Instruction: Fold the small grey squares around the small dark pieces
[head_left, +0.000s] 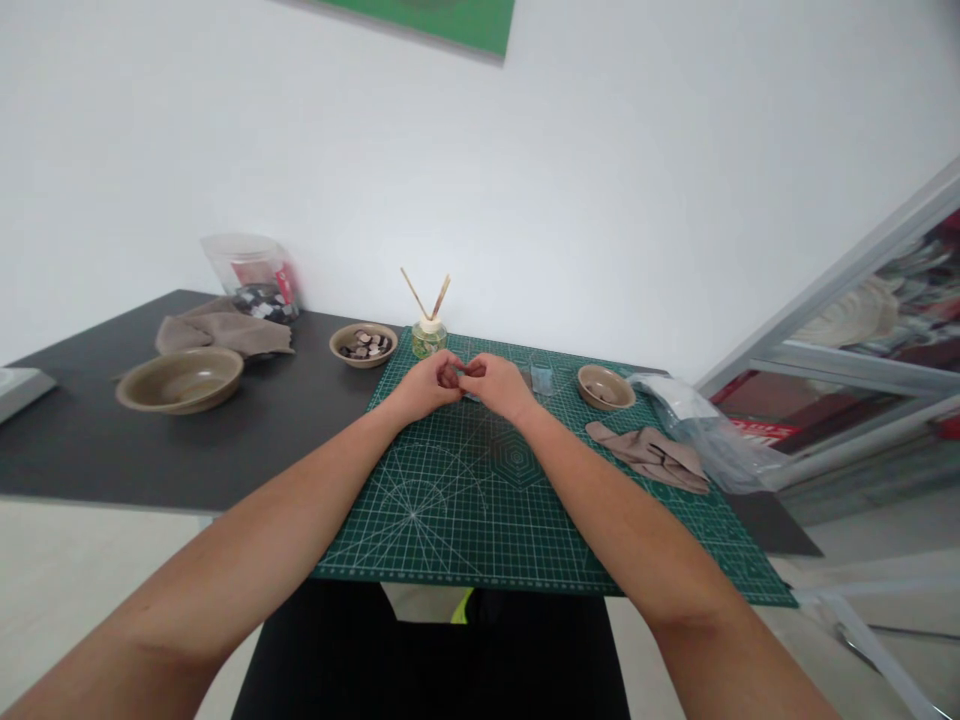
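My left hand [426, 388] and my right hand [499, 385] meet over the far part of a green cutting mat [457, 480]. The fingers of both are closed and pinched together, fingertips nearly touching. What sits between them is too small and hidden to make out. A clear plastic piece [542, 380] lies on the mat just right of my right hand. Close behind my left hand stands a small glass jar [429, 340] with thin sticks [441, 297] poking out of it.
Left of the mat is a bowl of dark and light small pieces [366, 347]. Farther left are a larger bowl [180, 385], a brown cloth [214, 330] and a clear bag [259, 280]. To the right lie a small bowl [606, 388], another cloth [651, 457] and a plastic bag [709, 435].
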